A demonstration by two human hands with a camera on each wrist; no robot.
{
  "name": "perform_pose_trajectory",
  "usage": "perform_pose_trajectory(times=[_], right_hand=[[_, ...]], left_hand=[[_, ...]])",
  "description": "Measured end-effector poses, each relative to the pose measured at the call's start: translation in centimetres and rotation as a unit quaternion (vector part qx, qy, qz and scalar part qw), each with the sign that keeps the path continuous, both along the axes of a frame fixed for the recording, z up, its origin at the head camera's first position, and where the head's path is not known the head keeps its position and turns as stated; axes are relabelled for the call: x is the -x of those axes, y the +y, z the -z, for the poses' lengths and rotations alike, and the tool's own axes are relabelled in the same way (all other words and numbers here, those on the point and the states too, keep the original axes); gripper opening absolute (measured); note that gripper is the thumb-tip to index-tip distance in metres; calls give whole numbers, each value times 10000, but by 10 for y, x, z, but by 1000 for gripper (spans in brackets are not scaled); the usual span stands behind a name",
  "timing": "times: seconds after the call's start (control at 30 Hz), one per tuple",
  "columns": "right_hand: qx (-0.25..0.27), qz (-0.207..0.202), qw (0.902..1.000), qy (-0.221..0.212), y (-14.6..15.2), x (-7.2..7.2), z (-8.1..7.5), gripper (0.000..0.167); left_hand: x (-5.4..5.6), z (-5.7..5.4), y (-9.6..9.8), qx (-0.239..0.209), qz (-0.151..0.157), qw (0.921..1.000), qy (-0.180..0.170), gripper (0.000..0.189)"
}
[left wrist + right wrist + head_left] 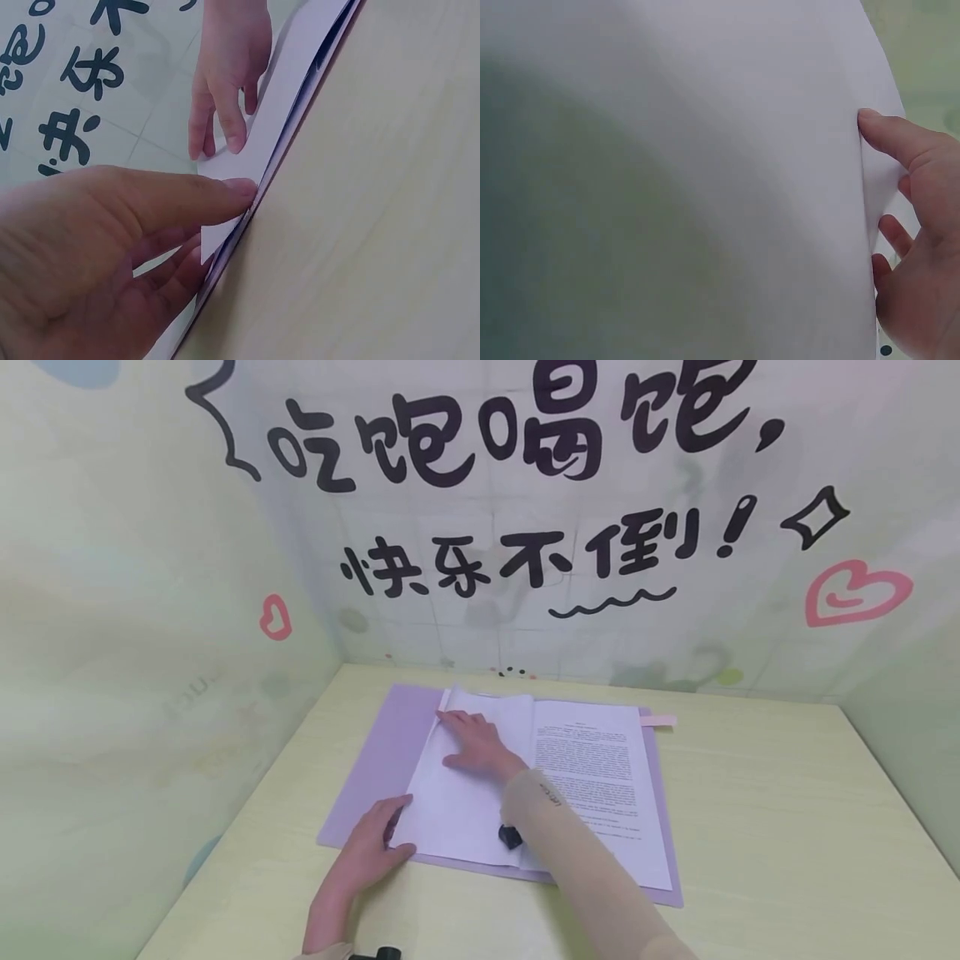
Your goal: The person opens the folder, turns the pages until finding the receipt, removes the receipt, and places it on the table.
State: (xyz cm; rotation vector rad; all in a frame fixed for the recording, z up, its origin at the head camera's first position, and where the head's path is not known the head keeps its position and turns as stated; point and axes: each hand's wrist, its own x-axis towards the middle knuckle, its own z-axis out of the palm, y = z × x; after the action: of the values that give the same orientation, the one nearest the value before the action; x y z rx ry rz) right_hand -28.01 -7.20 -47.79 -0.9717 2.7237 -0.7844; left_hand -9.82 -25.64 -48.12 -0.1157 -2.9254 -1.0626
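A lilac folder [390,727] lies spread on the table, with a sheaf of white paper on it. The left-hand page [457,810] is blank; the right-hand page [592,760] carries printed text. My left hand [369,850] holds the near left corner of the blank page, its thumb at the bottom edge and its fingers at the left edge. Farther up, my right hand [480,745] rests on the same page, fingers spread and fingertips by the far left edge. In the right wrist view the thumb [889,135] touches a paper edge, with the other fingers partly behind it.
A pink tab [658,721] sticks out past the folder's right edge. The pale wooden table [772,827] extends on both sides. Behind it stands a printed wall [465,635] with large black characters, and side walls rise left and right.
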Motion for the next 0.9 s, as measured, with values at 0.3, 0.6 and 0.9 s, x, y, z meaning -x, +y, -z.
perform_pose_trajectory(times=[0.3, 0.6, 0.9], right_hand=[[-334, -75, 9993, -148, 0, 0, 1, 80], [-940, -161, 9953, -149, 2, 6, -1, 74], [-1437, -348, 9890, -8, 3, 5, -8, 66]], left_hand=[[-1, 1, 0, -24, 70, 10000, -49, 64], [1, -1, 6, 5, 39, 10000, 92, 61], [2, 0, 10, 257, -183, 9994, 165, 56]])
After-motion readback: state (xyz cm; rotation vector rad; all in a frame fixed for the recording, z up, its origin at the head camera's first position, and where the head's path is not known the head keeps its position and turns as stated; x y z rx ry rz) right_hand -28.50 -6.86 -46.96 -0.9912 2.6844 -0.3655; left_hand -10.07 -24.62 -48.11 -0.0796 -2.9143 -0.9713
